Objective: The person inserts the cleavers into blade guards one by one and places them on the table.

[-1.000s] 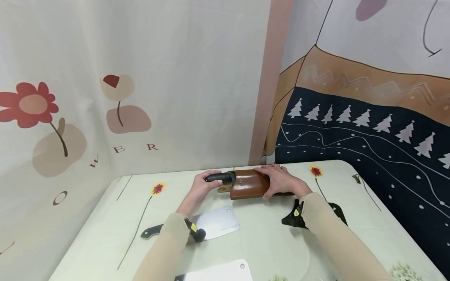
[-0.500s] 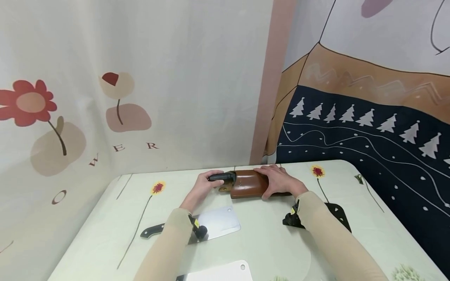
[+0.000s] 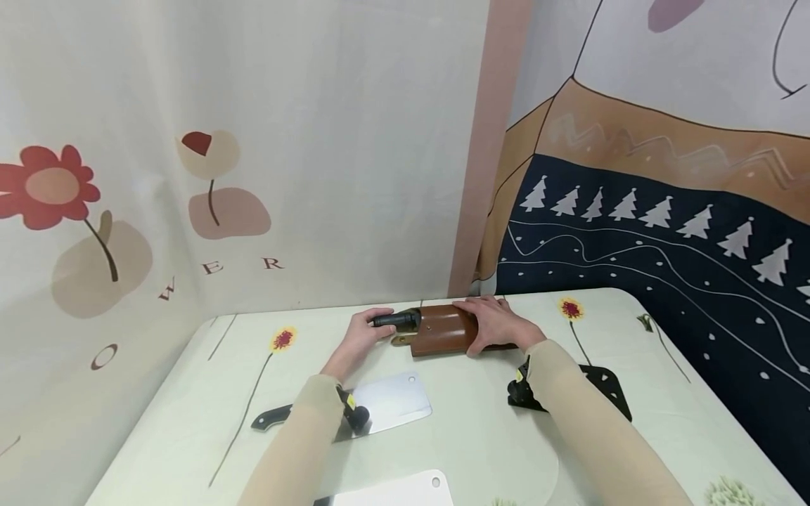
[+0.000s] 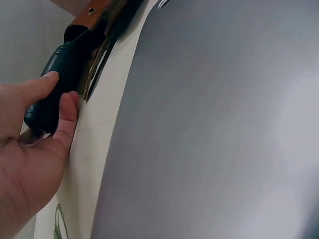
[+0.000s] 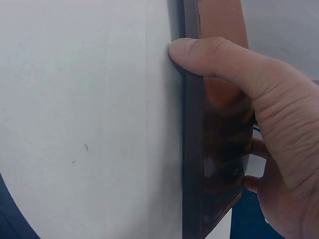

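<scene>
A brown leather sheath (image 3: 443, 330) lies near the table's far edge, with a black handle (image 3: 395, 320) sticking out of its left end. My left hand (image 3: 363, 337) pinches that handle (image 4: 55, 84) between thumb and fingers, as the left wrist view shows up close. Across the sheath's right part, my right hand (image 3: 496, 325) grips it from above. In the right wrist view the thumb lies over the dark edge of the sheath (image 5: 224, 94) while the other fingers curl at its opposite side. Any blade inside the sheath is hidden.
Beneath my left wrist lies a cleaver (image 3: 395, 400) with a black handle. Part of another shiny blade (image 3: 392, 492) shows at the front edge of the view. A black sheath-like piece (image 3: 607, 386) lies under my right forearm. A curtain (image 3: 342, 154) hangs behind the table.
Both hands and the leather sheath have shifted very slightly left in the head view. The grip of each hand looks the same.
</scene>
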Demonstrator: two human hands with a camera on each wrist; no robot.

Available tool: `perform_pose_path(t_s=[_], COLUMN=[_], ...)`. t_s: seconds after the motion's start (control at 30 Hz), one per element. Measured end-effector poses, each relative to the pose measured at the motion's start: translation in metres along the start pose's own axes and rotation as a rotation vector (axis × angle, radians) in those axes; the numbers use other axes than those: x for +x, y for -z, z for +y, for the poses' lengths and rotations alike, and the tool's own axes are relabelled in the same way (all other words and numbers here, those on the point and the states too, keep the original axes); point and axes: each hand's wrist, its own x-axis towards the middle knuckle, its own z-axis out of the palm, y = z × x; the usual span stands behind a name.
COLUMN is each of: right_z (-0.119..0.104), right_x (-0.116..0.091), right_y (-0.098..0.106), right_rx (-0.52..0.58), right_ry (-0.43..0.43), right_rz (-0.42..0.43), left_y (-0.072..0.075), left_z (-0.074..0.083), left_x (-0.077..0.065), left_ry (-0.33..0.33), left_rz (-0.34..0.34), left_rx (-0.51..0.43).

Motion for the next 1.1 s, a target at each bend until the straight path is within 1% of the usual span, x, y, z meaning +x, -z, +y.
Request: perform_pose_path(t_s=[0.1,0.3,0.37,0.5,0.57,0.67,0.77,0.87,1.03,1.1], right_z=[0.001,0.003,0.004,0.012,0.018,0.026,0.031,0.031,0.031,0.032], right_x=[0.002,0.002,-0.001,-0.016,-0.026,-0.042,-0.058,-0.074,-0.098,-0.107], right_y=[-0.002,-0.004,-0.003,0.002,0.006,0.013,0.021,0.029,0.039,0.041], right_rx=[0.003,0.028,0.049,0.102,0.123,0.139,0.143,0.160,0.169,0.160], right_ry=[0.005,0.004,0.004,0.008,0.008,0.018,0.018,0.005,-0.026,-0.027], right_rz=[0.006,0.015,0.020,0.044,0.065,0.099,0.121,0.132,0.146,0.151], left_y=[0.002,0.003,0.005,0.012,0.018,0.030,0.043,0.054,0.069,0.074], left_z=[0.002,0.007,0.008,0.007,0.006,0.005,0.007,0.013,0.030,0.036], left_x=[0.000,-0.003,-0.004,-0.008,-0.011,-0.016,-0.024,-0.035,-0.057,-0.067], left_ry=[0.007,-0.009,-0.004,0.027,0.029,0.023,0.006,-0.030,-0.103,-0.136], left_rz=[0.001,-0.002,-0.003,-0.026,-0.034,-0.029,-0.045,-0.094,-0.156,-0.160], left_rx=[0.003,0.091,0.095,0.077,0.078,0.112,0.156,0.184,0.179,0.178])
